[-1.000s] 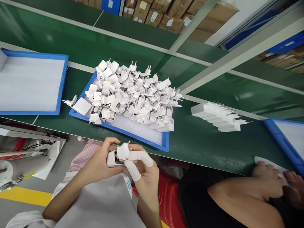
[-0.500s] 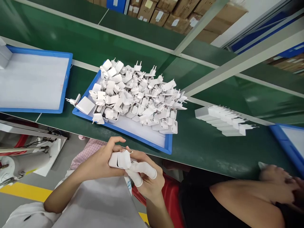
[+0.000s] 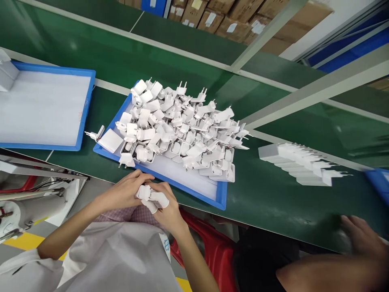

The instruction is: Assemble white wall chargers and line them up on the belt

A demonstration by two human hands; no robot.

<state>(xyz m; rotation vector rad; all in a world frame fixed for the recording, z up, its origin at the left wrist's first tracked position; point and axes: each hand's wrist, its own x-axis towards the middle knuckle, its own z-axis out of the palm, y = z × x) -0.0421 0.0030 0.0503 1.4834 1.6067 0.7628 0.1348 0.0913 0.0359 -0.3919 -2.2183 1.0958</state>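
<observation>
At the table's front edge, my left hand is closed round a white plug charger. My right hand grips the same charger from the other side, and white finger cots cover two of its fingers. My hands partly hide the charger. Just beyond them lies a blue-rimmed tray with a heap of white plug chargers, many with two-pin plugs and some showing open housings. At the tray's left corner are a white square piece and a loose plug part.
Another blue-rimmed tray is at the left, with white boxes at its far end. A row of white chargers stands on the green table to the right. A co-worker's blurred hand is at the right edge.
Both my hands, with the charger between them, have shifted left and up towards the tray. The view has moved slightly, and the co-worker's hand has changed position.
</observation>
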